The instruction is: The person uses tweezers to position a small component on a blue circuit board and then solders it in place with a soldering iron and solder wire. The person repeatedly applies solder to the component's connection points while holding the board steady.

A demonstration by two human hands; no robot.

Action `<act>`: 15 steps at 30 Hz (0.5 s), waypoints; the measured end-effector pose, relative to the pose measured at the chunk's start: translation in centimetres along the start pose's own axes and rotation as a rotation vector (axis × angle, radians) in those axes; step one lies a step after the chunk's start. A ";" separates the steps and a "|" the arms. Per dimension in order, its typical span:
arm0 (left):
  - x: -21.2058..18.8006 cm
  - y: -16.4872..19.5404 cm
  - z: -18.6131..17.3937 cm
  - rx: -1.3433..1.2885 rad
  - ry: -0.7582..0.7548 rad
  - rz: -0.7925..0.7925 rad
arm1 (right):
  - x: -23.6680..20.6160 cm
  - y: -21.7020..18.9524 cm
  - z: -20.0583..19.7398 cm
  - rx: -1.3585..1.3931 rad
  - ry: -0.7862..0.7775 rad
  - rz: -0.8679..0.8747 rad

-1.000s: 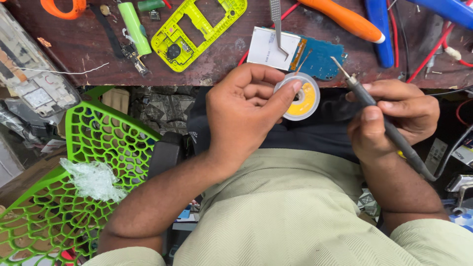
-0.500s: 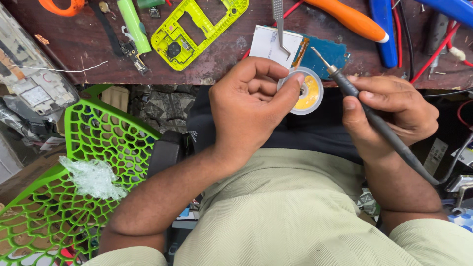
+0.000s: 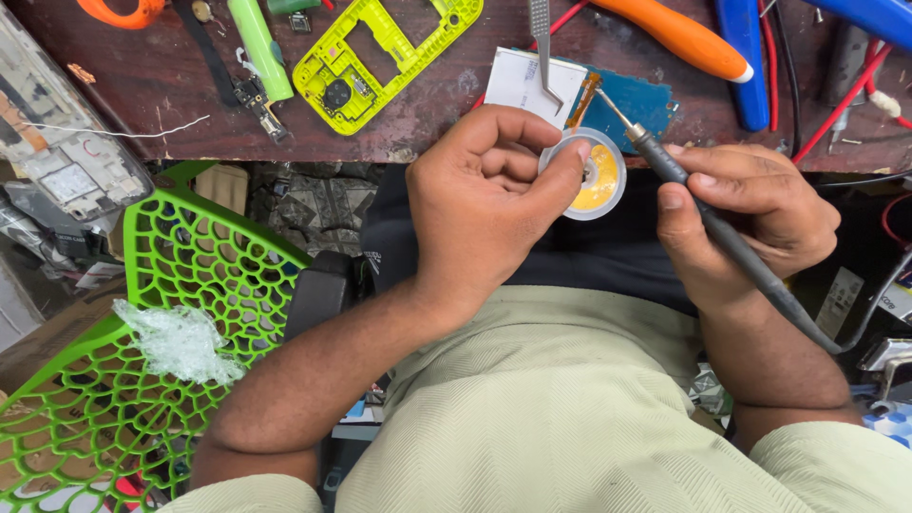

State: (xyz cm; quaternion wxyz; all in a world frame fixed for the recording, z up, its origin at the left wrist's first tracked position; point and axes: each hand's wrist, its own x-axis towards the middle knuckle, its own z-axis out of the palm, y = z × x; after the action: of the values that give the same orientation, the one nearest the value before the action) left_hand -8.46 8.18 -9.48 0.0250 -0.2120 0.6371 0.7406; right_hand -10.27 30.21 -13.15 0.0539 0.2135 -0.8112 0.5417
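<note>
My left hand [image 3: 489, 195] grips a small round tin of yellow paste [image 3: 591, 178] by its rim, at the near edge of the dark wooden bench [image 3: 427, 119]. My right hand [image 3: 750, 214] holds a dark soldering iron [image 3: 703, 223] like a pen. Its thin metal tip points up and left, just over the tin's top edge, beside a blue circuit board [image 3: 632, 100]. A white rectangular part [image 3: 527, 81] lies next to the board, with steel tweezers [image 3: 543, 43] resting on it.
On the bench lie a yellow-green phone frame [image 3: 380, 52], a green cylinder [image 3: 261, 47], an orange-handled tool [image 3: 679, 38], a blue tool [image 3: 741, 62] and red wires [image 3: 841, 100]. A green lattice chair [image 3: 142, 323] with crumpled clear plastic [image 3: 180, 342] stands at the left.
The iron's tip has moved left and down toward the tin's rim. My left hand and the tin have stayed nearly still.
</note>
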 end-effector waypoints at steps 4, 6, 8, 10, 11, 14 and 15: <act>0.0 -0.1 0.0 -0.003 0.002 0.012 | -0.2 0.0 0.1 -0.001 0.006 0.013; 0.0 -0.2 0.0 -0.005 0.002 0.016 | -0.2 0.0 0.1 0.002 0.005 0.018; 0.0 -0.2 0.0 -0.005 0.004 0.009 | -0.1 -0.1 0.1 0.002 0.003 0.028; 0.0 -0.3 0.0 -0.006 0.004 0.005 | -0.1 -0.2 0.2 -0.010 0.002 0.037; 0.0 -0.3 0.0 -0.007 0.003 0.005 | -0.1 -0.3 0.2 -0.021 0.003 0.041; 0.1 -0.4 0.0 -0.018 0.000 0.009 | -0.2 -0.4 0.2 -0.053 0.010 0.046; 0.1 -0.4 0.0 -0.023 0.000 0.011 | -0.2 -0.5 0.2 -0.060 0.013 0.043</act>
State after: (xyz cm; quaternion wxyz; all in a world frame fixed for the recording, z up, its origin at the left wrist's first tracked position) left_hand -8.43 8.25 -9.87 0.0186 -0.2089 0.6297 0.7480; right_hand -9.87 29.95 -12.90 0.0540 0.1908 -0.8312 0.5194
